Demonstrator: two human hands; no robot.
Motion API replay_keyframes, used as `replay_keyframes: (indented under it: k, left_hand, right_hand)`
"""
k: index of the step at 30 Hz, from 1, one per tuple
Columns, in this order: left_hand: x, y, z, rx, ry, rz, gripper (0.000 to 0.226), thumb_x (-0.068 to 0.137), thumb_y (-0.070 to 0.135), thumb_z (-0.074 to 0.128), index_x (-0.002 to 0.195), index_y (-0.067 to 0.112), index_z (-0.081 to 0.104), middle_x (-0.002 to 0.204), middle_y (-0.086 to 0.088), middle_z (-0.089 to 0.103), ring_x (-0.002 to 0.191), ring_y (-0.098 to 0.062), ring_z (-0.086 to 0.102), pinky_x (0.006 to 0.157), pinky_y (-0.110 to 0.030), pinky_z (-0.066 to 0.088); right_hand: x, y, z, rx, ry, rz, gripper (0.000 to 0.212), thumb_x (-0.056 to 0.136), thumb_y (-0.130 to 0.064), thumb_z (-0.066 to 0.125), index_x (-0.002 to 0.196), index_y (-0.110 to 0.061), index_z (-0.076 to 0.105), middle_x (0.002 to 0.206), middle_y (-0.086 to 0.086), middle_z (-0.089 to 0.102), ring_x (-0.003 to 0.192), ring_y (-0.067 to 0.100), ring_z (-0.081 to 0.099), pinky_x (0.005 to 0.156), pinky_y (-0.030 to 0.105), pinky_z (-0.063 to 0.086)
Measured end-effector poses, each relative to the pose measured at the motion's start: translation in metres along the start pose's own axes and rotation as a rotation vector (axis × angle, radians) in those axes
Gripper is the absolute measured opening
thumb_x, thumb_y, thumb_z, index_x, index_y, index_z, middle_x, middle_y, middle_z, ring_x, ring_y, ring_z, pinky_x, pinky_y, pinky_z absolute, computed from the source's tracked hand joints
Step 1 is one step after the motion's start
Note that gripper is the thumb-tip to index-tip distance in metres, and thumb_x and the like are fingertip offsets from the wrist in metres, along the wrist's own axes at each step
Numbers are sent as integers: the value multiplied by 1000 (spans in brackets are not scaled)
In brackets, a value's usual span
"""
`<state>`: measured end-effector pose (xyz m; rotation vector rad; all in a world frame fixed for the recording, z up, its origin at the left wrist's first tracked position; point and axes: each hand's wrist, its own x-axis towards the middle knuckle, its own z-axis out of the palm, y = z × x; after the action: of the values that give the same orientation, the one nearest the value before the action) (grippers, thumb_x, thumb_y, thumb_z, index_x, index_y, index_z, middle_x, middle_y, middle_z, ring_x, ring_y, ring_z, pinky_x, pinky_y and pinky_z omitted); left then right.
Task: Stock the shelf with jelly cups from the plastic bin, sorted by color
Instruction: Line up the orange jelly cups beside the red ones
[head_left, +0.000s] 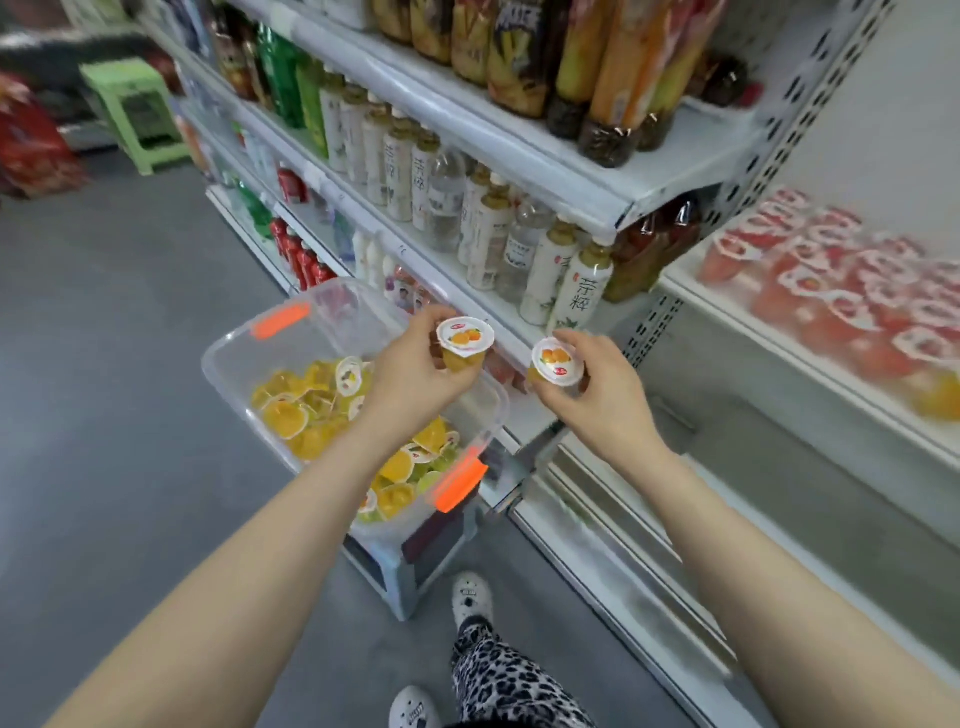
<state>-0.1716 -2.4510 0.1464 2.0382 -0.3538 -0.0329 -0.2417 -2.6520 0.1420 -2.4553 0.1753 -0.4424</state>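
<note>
My left hand (415, 376) grips an orange jelly cup (464, 343) above the far right corner of the clear plastic bin (234, 358). My right hand (602, 395) holds a second orange jelly cup (556, 361) just right of the bin, in front of the shelf edge. The bin has orange latches and holds several orange, yellow and green jelly cups (311, 405). On the white shelf (769, 332) at the right lie several red jelly cups (841, 280), with one orange cup (940, 397) at its near end.
The bin rests on a small grey stool (405, 577). Shelves of drink bottles (467, 208) stand behind and above the bin. A green stool (135, 109) stands far down the aisle. My feet (470, 597) are on the grey floor below.
</note>
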Motion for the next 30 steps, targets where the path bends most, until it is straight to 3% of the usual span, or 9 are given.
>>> replay_keyframes:
  k: [5, 11, 16, 19, 24, 30]
  left_hand:
    - [-1, 58, 31, 165, -141, 187, 51, 64, 35, 74, 111, 23, 56, 106, 6, 61, 97, -13, 57, 78, -27, 44]
    - [-3, 137, 84, 299, -308, 446, 51, 72, 28, 73, 120, 23, 55, 109, 6, 52, 104, -11, 50, 77, -21, 32]
    - [-7, 202, 141, 372, -348, 626, 63, 75, 44, 73, 131, 25, 52, 119, 5, 52, 116, -15, 49, 93, -28, 39]
    - [-14, 237, 179, 375, -355, 683, 65, 77, 44, 72, 135, 22, 51, 128, 0, 55, 122, -17, 48, 97, -26, 33]
    - [-31, 280, 240, 384, -412, 725, 62, 77, 37, 69, 132, 17, 50, 128, -2, 54, 119, -19, 51, 96, -29, 40]
    - [-50, 301, 289, 439, -404, 760, 52, 78, 38, 68, 124, 18, 54, 120, 0, 53, 111, -18, 53, 88, -28, 41]
  right_hand:
    - [-24, 19, -66, -134, 74, 12, 51, 77, -30, 74, 125, -19, 58, 110, 0, 59, 107, 20, 54, 88, 26, 38]
    - [-58, 42, -154, -195, 193, 98, 52, 77, -25, 73, 126, -18, 58, 111, 2, 58, 105, 20, 53, 86, 29, 38]
    - [-86, 81, -224, -254, 307, 182, 53, 78, -27, 74, 128, -19, 60, 117, 2, 60, 112, 20, 53, 92, 30, 40]
    - [-100, 110, -268, -275, 351, 230, 53, 78, -27, 74, 128, -21, 60, 120, 2, 60, 115, 20, 53, 95, 28, 40]
    - [-115, 160, -331, -330, 365, 377, 56, 79, -32, 72, 131, -18, 57, 125, 4, 60, 116, 22, 55, 97, 31, 40]
    - [-117, 216, -353, -238, 276, 532, 52, 77, -34, 72, 124, -22, 51, 116, -2, 63, 105, 22, 60, 78, 27, 39]
